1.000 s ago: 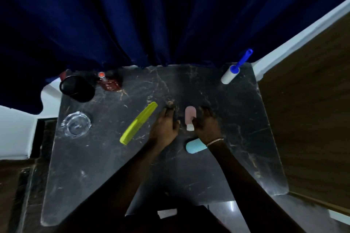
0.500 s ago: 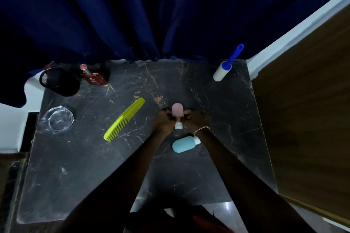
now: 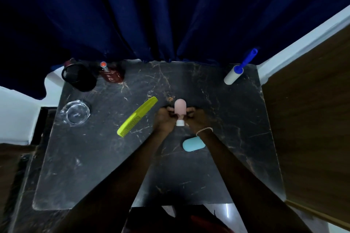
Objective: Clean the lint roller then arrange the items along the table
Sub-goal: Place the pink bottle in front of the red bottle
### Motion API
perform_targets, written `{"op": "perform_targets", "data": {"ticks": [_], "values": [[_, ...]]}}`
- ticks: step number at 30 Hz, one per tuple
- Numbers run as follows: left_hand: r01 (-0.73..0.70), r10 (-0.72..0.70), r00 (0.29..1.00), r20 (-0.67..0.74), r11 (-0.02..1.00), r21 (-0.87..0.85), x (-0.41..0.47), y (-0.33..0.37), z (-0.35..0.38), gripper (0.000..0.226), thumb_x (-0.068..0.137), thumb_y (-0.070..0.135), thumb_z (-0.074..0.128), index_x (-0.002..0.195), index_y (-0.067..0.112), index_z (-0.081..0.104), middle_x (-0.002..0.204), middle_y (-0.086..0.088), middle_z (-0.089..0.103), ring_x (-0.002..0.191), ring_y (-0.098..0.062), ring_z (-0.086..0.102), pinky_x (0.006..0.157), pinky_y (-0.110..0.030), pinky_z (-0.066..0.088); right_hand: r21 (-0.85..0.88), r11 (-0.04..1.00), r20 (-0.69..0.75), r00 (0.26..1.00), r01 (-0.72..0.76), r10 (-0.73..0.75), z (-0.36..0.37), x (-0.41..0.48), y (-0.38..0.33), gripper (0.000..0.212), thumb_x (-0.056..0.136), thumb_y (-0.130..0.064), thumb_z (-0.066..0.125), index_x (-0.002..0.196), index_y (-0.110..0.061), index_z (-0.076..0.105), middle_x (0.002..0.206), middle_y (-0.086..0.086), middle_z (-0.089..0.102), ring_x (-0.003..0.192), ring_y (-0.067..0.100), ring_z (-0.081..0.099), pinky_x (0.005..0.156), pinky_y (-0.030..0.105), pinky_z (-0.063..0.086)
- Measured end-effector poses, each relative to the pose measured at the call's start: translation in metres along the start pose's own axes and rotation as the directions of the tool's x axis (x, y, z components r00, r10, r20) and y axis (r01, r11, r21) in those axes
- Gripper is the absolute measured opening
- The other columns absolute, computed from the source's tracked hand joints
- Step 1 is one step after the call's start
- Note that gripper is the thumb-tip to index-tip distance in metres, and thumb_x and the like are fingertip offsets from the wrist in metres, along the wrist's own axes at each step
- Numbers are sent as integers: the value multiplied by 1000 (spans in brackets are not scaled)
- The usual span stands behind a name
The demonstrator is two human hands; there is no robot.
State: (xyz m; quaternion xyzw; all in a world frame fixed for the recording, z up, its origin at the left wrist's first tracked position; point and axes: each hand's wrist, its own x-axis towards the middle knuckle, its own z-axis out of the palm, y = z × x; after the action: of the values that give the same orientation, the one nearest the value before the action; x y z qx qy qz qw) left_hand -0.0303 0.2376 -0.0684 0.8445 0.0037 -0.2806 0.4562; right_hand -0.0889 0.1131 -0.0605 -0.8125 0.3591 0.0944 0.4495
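A pink bottle (image 3: 180, 108) with a white cap stands cap-down at the middle of the black marble table (image 3: 94, 157). My left hand (image 3: 163, 118) and my right hand (image 3: 197, 119) grip it from either side. A light blue bottle (image 3: 193, 143) lies on its side just below my right wrist. The lint roller (image 3: 233, 74), white with a blue handle, lies at the far right corner. A yellow-green comb (image 3: 137, 116) lies slanted to the left of my hands.
A black mesh cup (image 3: 78, 77) and a dark red bottle (image 3: 111, 74) stand at the far left corner, with a glass ashtray (image 3: 75, 112) in front of them. A dark blue curtain (image 3: 151, 15) hangs behind the table. A wooden panel (image 3: 312, 109) borders the right side.
The pink bottle lay flat between my hands a second ago; both hands have closed on it and tipped it upright on its cap.
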Motion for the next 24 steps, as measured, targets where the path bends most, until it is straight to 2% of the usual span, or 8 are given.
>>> {"op": "perform_targets", "data": {"ticks": [2,4,7,10,13,16,19,24], "values": [[-1,1,999,-35,1000,-3,1,-4,-17,16,81,10,77,96,3,75,100,-12,78,93,-25,71,83,-33,55,63,998,13,1000,1,-2,12,-2,-13,30,81,-11,74,110,-4,70,101,13,76,94,26,72,82,34,57],[0,-2,998,-59,999,-40,2,-5,-36,11,80,3,76,90,1,73,97,-12,76,92,-22,67,83,-31,52,142,990,37,999,-11,5,25,-4,-27,33,80,-2,73,112,1,68,95,19,75,85,30,72,76,41,60],[-30,25,998,-61,996,-88,5,-14,-68,24,81,-7,73,78,14,62,89,-12,67,89,-20,61,91,-44,56,154,988,45,999,21,-28,47,-5,-50,35,76,0,75,111,1,69,92,20,75,77,25,68,70,40,59],[-35,19,992,-123,991,-129,7,-25,-97,14,77,-10,74,84,-1,66,90,-19,71,84,-26,64,84,-41,56,149,986,50,996,69,-77,71,-7,-73,32,74,-5,80,105,-1,73,91,20,76,75,17,66,62,24,53],[-35,15,984,-179,994,-107,7,-31,-126,19,75,-5,76,92,-3,68,85,-7,70,75,-15,60,65,-15,48,118,986,53,990,120,-127,96,-9,-94,27,73,-9,80,99,-4,74,93,15,77,78,16,66,58,12,43],[-56,31,978,-204,991,-119,9,-35,-151,19,75,-10,72,92,-7,64,84,-12,63,77,-19,55,72,-28,50,75,982,41,983,173,-177,118,-8,-114,22,74,-10,80,94,-3,73,91,11,77,79,15,66,55,2,38],[-63,39,973,-229,993,-98,14,-43,-175,19,76,-15,66,92,-6,64,85,-14,64,80,-21,56,63,-12,43,20,979,58,977,203,-204,140,-3,-131,19,76,-1,72,95,3,69,93,16,76,90,27,71,61,15,39],[-108,100,974,-204,994,-29,29,-55,-213,19,79,-9,72,98,-6,68,97,-17,74,91,-27,69,83,-33,54,-110,951,4,957,288,-289,167,4,-153,15,75,-6,69,89,-4,66,92,14,75,92,32,69,76,33,50]]}}
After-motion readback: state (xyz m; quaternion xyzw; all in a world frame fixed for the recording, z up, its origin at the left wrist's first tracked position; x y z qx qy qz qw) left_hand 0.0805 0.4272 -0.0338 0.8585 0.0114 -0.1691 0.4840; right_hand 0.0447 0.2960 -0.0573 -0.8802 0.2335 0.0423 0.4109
